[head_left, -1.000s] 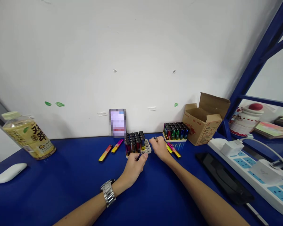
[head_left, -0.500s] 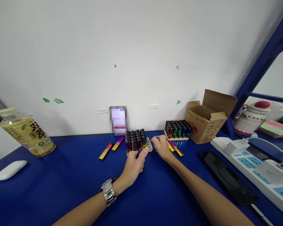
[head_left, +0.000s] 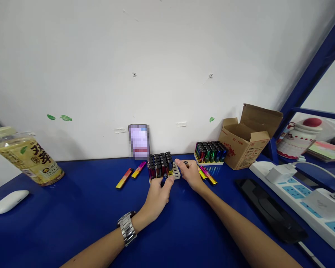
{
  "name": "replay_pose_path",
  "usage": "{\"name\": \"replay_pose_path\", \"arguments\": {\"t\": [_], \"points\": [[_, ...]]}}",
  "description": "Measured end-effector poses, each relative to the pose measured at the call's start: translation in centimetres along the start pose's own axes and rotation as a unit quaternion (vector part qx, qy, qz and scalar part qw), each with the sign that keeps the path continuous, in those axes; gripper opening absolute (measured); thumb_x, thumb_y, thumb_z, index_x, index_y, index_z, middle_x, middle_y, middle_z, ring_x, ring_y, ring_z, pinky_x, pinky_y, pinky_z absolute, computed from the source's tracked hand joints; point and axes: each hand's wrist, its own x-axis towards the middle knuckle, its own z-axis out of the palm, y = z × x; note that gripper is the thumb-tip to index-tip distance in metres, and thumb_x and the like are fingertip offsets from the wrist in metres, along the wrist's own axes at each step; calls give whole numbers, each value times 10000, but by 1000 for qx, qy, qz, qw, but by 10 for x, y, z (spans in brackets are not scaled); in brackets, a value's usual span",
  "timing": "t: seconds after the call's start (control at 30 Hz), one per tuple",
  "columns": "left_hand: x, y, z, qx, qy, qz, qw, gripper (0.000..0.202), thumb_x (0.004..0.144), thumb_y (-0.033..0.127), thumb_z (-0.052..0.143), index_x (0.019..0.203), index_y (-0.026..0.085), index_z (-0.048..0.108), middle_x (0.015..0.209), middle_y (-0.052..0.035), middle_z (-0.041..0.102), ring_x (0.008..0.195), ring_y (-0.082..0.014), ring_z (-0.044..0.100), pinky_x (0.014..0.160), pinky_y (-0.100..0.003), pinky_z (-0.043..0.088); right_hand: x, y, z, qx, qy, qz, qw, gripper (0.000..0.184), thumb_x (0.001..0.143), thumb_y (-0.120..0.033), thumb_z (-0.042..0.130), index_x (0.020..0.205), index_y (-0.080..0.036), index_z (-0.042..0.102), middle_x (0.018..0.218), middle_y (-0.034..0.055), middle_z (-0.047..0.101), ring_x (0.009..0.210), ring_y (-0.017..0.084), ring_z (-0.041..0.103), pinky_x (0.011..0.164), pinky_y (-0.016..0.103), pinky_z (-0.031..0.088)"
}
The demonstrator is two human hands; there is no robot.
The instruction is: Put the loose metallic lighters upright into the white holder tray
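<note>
A white tray of upright lighters [head_left: 159, 166] stands mid-table near the wall. My left hand [head_left: 157, 195] rests at its front edge, fingers curled around a dark lighter beside the tray. My right hand [head_left: 190, 173], with a ring, touches the tray's empty right end [head_left: 176, 171]. Loose colourful lighters [head_left: 207, 175] lie just right of that hand. Two more loose lighters [head_left: 130, 174] lie left of the tray. A second, full tray of lighters [head_left: 210, 153] stands further right.
An open cardboard box [head_left: 247, 137] sits at the back right. A power strip [head_left: 301, 201] and a black phone [head_left: 270, 210] lie at right. A tea bottle [head_left: 26, 156] and a white mouse [head_left: 8, 201] are at left. A small card [head_left: 139, 142] leans on the wall.
My left hand has shifted slightly toward the tray's front. My right hand's fingers have stretched to the tray's right end. The view has tilted a little.
</note>
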Motion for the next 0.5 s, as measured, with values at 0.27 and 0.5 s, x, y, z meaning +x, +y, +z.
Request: {"name": "replay_pose_path", "arguments": {"t": [0.27, 0.5], "points": [[-4, 10, 3, 11, -12, -2, 1000, 590, 661, 730, 547, 461, 215, 339, 348, 95, 234, 338, -47, 229, 364, -222, 183, -1, -1, 0, 16, 88, -23, 996, 253, 898, -473, 414, 868, -221, 425, 660, -25, 580, 644, 144, 565, 659, 266, 450], [-4, 6, 1, 25, -27, 19, 999, 581, 723, 691, 520, 450, 212, 337, 366, 86, 233, 361, -57, 240, 383, -227, 184, -4, -3, -1, 17, 95, -24, 995, 272, 891, -476, 442, 934, -211, 481, 627, -38, 531, 532, 128, 506, 555, 248, 422]]}}
